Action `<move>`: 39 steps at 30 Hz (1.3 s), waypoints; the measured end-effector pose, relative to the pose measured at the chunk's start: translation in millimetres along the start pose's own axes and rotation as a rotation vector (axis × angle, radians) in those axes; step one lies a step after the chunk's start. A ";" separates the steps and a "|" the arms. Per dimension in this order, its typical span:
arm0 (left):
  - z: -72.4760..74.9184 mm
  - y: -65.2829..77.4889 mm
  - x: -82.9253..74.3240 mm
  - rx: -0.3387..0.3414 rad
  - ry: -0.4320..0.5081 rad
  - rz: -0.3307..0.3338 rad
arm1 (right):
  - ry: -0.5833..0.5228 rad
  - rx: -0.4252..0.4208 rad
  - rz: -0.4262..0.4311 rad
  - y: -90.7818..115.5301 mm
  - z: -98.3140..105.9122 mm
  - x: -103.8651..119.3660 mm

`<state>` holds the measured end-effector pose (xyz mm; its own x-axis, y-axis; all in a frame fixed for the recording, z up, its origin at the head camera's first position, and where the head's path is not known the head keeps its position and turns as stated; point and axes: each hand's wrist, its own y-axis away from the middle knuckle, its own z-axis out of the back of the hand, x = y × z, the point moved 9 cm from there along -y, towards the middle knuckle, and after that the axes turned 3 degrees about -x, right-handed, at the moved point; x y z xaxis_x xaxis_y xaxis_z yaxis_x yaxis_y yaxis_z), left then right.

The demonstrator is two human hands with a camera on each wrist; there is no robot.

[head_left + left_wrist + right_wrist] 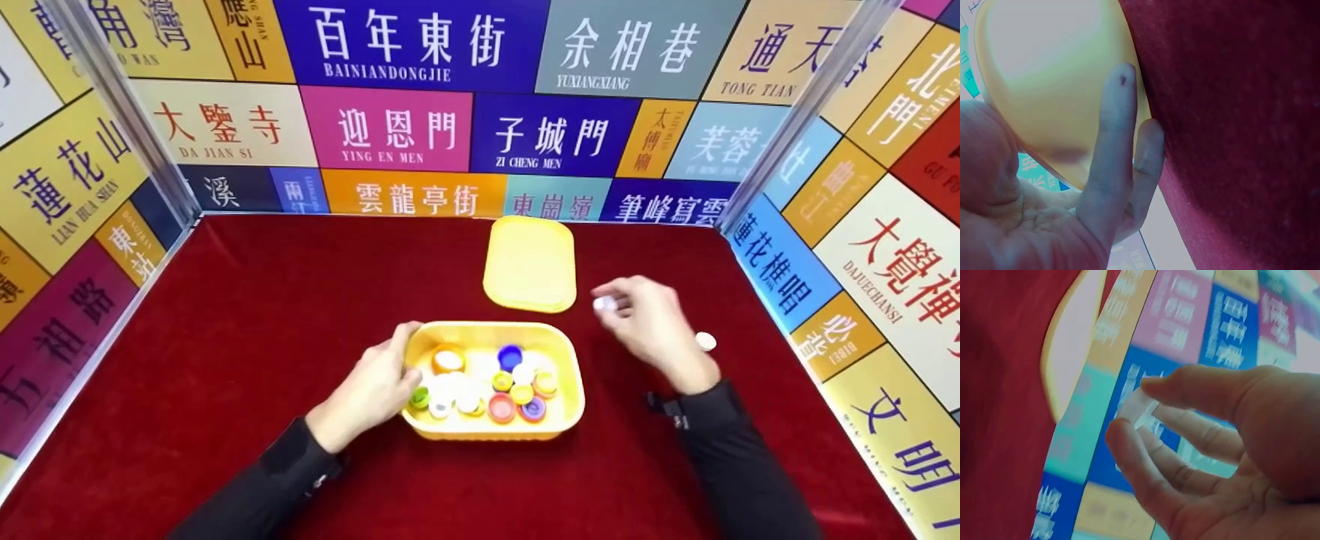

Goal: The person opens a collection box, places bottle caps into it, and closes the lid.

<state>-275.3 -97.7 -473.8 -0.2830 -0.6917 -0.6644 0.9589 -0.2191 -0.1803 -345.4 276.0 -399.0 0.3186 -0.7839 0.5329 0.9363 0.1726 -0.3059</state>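
A yellow plastic box [491, 435] stands on the red cloth, holding several bottle caps [502, 407] in white, red, yellow, green, blue and purple. My left hand [375, 379] grips its left end, with the thumb at the rim. In the left wrist view, fingers [1116, 118] lie along the outer wall of the box [1055, 107]. To the right of the box, my right hand [651, 322] is raised and pinches a white bottle cap [1139, 406] between thumb and fingertip. A second white cap [705, 341] lies on the cloth beside the right wrist.
The yellow lid [530, 264] lies flat behind the box, near the back wall. Panels [386, 127] with street names in Chinese characters stand around the red-covered table [300, 277] at the back, left and right, joined by metal corner posts [124, 105].
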 end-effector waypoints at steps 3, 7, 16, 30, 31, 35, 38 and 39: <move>0.1 -0.4 -0.1 -0.001 -0.003 0.000 | -0.059 0.020 0.079 8.2 -16.4 30.4; 1.0 -0.3 -1.3 -0.011 -0.004 -0.007 | -0.105 0.054 0.215 22.0 -38.0 67.3; 1.2 0.4 -2.3 -0.017 -0.006 -0.013 | -0.076 0.274 0.443 53.9 -83.2 117.1; -0.7 -0.5 -0.2 0.002 -0.012 0.022 | -0.082 0.317 0.451 57.8 -86.8 120.4; -0.7 -0.6 0.0 0.002 -0.013 0.022 | -0.091 0.315 0.449 57.6 -86.2 120.5; -0.9 -0.8 0.2 0.002 -0.012 0.026 | -0.124 0.312 0.441 57.1 -82.7 120.5; -1.1 -0.8 0.2 0.004 -0.009 0.027 | -0.125 0.312 0.422 56.1 -79.3 118.9; -1.0 -0.6 0.0 0.003 -0.007 0.026 | -0.119 0.309 0.416 55.5 -77.6 118.3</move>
<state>-275.8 -96.8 -474.4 -0.2578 -0.7023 -0.6636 0.9660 -0.2029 -0.1604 -267.2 146.5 -414.2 0.6698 -0.5417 0.5078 0.7216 0.6361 -0.2732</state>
